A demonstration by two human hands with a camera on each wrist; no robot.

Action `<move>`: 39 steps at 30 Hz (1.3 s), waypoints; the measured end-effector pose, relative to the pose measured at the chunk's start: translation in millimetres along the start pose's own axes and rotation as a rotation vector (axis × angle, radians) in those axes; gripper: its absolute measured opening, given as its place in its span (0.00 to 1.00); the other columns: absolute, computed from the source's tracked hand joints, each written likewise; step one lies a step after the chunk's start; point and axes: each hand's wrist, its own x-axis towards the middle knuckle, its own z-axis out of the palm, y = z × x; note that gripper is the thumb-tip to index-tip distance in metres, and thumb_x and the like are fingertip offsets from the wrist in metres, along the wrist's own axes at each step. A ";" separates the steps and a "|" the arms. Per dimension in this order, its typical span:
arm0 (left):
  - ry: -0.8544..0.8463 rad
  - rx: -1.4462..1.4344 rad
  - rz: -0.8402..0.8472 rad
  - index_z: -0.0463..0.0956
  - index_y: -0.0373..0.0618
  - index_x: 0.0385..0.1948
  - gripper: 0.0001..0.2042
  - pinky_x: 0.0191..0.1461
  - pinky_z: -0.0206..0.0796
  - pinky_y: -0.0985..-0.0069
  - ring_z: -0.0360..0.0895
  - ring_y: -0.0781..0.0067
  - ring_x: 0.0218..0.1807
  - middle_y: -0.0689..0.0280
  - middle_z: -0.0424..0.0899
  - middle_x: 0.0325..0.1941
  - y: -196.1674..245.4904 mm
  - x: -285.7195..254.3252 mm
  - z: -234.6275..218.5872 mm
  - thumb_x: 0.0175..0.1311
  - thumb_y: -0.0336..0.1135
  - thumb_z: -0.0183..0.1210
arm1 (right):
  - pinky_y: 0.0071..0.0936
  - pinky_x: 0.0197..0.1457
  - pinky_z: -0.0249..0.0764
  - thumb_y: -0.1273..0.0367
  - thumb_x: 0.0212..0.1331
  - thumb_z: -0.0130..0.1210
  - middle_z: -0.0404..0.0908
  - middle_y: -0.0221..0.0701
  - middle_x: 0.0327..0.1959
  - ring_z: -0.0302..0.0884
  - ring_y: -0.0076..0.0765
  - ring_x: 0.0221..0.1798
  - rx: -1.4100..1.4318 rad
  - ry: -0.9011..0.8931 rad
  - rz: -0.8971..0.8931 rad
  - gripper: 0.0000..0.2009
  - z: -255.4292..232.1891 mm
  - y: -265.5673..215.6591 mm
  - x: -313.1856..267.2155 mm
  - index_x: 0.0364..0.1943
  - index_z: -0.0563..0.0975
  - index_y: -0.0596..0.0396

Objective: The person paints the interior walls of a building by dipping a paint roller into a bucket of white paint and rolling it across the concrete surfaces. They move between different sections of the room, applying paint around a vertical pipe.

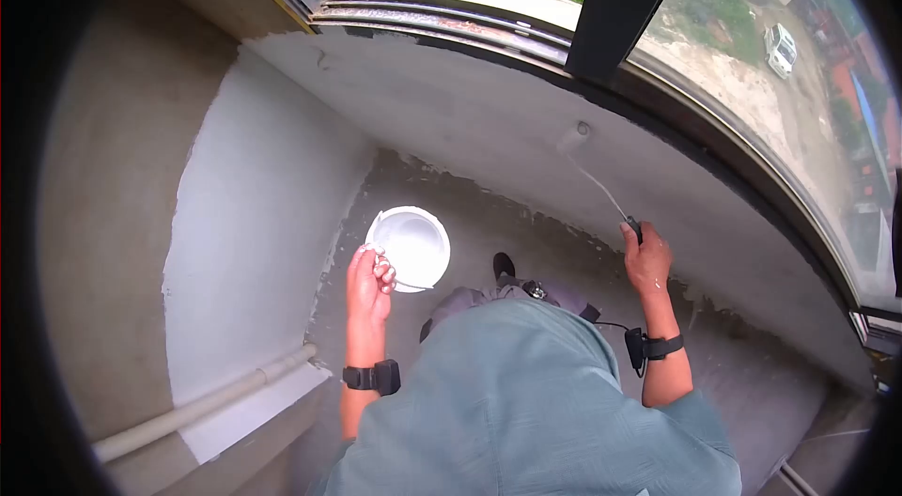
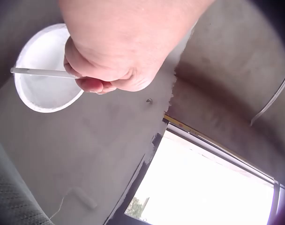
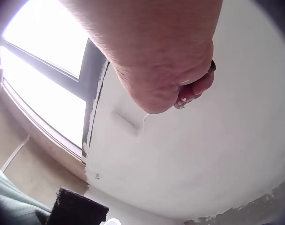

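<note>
My left hand (image 1: pixel 369 282) grips the handle of a white paint bucket (image 1: pixel 440 247), which hangs over the floor on the left. White paint marks its fingers. In the left wrist view the bucket handle (image 2: pixel 44 72) runs into the curled fingers across the mouth of the bucket. On the right, my right hand (image 1: pixel 648 261) holds a paint roller by its dark grip (image 1: pixel 634 228). The white roller sleeve (image 1: pixel 573 138) lies against the wall below the window, at the end of a thin bent rod. In the right wrist view the hand hides most of the grip and rod.
A long window frame (image 1: pixel 601 17) tops the low white-coated wall (image 1: pixel 451 92). Bare plaster (image 1: pixel 122 167) borders the white patch at left. A pipe (image 1: pixel 207 405) runs low along that side. One dark shoe (image 1: pixel 505 265) stands on the grey floor (image 1: pixel 470 205).
</note>
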 end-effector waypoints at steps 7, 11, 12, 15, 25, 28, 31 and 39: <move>-0.019 -0.037 -0.025 0.71 0.50 0.35 0.05 0.17 0.50 0.86 0.64 0.84 0.18 0.77 0.65 0.18 -3.2 -0.2 11.2 0.73 0.36 0.53 | 0.56 0.36 0.72 0.53 0.69 0.55 0.81 0.49 0.28 0.79 0.65 0.34 -0.174 0.051 0.047 0.19 -42.7 62.6 -49.1 0.35 0.76 0.57; -0.004 -0.063 -0.023 0.71 0.49 0.34 0.05 0.17 0.51 0.86 0.64 0.85 0.18 0.77 0.65 0.18 -2.6 -2.3 11.9 0.72 0.35 0.53 | 0.57 0.37 0.72 0.53 0.70 0.54 0.82 0.48 0.29 0.79 0.65 0.35 -0.230 0.051 -0.015 0.19 -24.0 51.8 -33.2 0.36 0.76 0.57; 0.006 -0.069 -0.023 0.71 0.49 0.33 0.05 0.17 0.51 0.86 0.64 0.85 0.18 0.77 0.65 0.18 -2.7 -3.3 11.9 0.72 0.34 0.53 | 0.57 0.37 0.72 0.54 0.70 0.54 0.82 0.49 0.30 0.80 0.65 0.35 -0.233 0.040 -0.039 0.18 -17.9 43.1 -26.8 0.36 0.76 0.57; 0.031 -0.084 -0.014 0.71 0.49 0.33 0.05 0.17 0.51 0.86 0.64 0.85 0.18 0.77 0.65 0.18 -5.3 -0.8 7.8 0.72 0.34 0.53 | 0.57 0.39 0.73 0.54 0.70 0.54 0.82 0.49 0.32 0.80 0.65 0.37 -0.220 0.004 -0.096 0.19 6.6 4.1 0.0 0.36 0.76 0.57; 0.067 -0.115 0.001 0.70 0.45 0.36 0.05 0.16 0.49 0.86 0.64 0.85 0.18 0.75 0.65 0.19 20.9 11.4 -31.7 0.73 0.34 0.52 | 0.56 0.41 0.75 0.50 0.69 0.52 0.84 0.46 0.34 0.81 0.64 0.37 -0.179 -0.108 -0.223 0.21 99.2 -144.2 78.9 0.38 0.78 0.56; 0.077 -0.141 0.001 0.70 0.45 0.36 0.06 0.16 0.48 0.86 0.63 0.87 0.18 0.76 0.65 0.19 28.8 20.0 -46.2 0.73 0.34 0.52 | 0.55 0.41 0.75 0.51 0.69 0.53 0.84 0.47 0.30 0.81 0.63 0.36 -0.152 -0.169 -0.283 0.21 116.8 -197.3 88.5 0.36 0.79 0.57; 0.089 -0.156 -0.001 0.70 0.45 0.37 0.06 0.16 0.47 0.86 0.62 0.88 0.18 0.76 0.65 0.19 42.1 30.9 -56.7 0.74 0.35 0.51 | 0.54 0.40 0.76 0.51 0.67 0.55 0.83 0.47 0.27 0.81 0.62 0.35 -0.129 -0.314 -0.347 0.22 110.3 -247.9 82.2 0.31 0.80 0.59; 0.047 -0.104 0.016 0.71 0.44 0.35 0.08 0.18 0.50 0.86 0.64 0.89 0.20 0.76 0.68 0.22 75.1 63.3 -94.0 0.76 0.36 0.51 | 0.48 0.38 0.78 0.52 0.64 0.59 0.82 0.44 0.24 0.82 0.55 0.31 -0.307 -0.673 -0.715 0.22 88.4 -346.4 2.3 0.24 0.81 0.59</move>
